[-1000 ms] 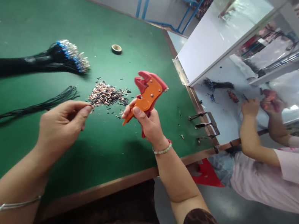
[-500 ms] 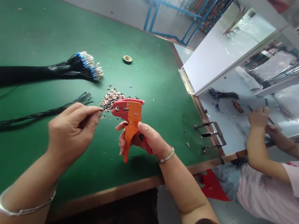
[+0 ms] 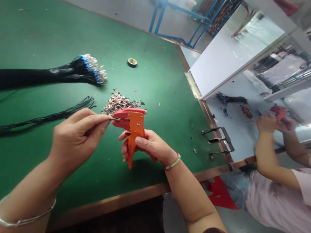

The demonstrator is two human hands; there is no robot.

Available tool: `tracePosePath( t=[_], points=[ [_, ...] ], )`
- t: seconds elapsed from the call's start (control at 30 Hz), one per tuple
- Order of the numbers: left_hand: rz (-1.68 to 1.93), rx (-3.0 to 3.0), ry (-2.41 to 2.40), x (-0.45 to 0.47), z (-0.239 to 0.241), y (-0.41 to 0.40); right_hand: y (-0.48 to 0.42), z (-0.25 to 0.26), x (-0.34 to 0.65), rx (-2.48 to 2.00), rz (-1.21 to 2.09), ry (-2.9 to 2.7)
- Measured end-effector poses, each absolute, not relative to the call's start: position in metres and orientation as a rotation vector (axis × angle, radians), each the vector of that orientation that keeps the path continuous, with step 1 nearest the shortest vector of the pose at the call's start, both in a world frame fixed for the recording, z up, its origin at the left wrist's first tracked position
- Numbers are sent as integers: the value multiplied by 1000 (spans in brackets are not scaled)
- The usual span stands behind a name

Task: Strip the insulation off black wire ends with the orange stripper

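Note:
My left hand (image 3: 78, 135) pinches a thin black wire (image 3: 115, 118) between thumb and forefinger, its end at the jaws of a tool. That tool is an orange and red wire stripper (image 3: 136, 123), and my right hand (image 3: 150, 146) is closed round its handles. A heap of cut wire scraps (image 3: 118, 103) lies just behind the jaws. Loose black wires (image 3: 30, 123) stretch along the table left of my left hand. Beyond them rests a thick bundle of black wires (image 3: 30, 77) with blue and silvery ends.
A roll of tape (image 3: 132, 62) lies farther back on the green table (image 3: 53, 30). Metal clamp-like fittings (image 3: 220, 142) sit at its right edge, near a white panel (image 3: 235, 54). At the right, a co-worker (image 3: 285, 183) holds a red tool over another table.
My left hand has moved slightly right, bringing the wire to the stripper's jaws. The stripper has shifted a little left and down. A red tool now shows in the co-worker's hands.

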State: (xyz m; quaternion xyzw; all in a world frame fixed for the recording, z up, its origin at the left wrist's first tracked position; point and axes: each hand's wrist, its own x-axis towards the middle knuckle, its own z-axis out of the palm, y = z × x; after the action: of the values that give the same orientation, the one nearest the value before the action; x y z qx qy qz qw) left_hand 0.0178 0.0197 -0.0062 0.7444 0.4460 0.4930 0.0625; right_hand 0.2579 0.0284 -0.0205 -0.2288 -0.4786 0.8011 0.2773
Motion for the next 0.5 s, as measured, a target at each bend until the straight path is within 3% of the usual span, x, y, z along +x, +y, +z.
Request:
tracePosePath(
  t=[0.5],
  points=[
    [1474,2380,1234,13,-3,20,27,-19,252,-741,2108,-1315]
  ],
)
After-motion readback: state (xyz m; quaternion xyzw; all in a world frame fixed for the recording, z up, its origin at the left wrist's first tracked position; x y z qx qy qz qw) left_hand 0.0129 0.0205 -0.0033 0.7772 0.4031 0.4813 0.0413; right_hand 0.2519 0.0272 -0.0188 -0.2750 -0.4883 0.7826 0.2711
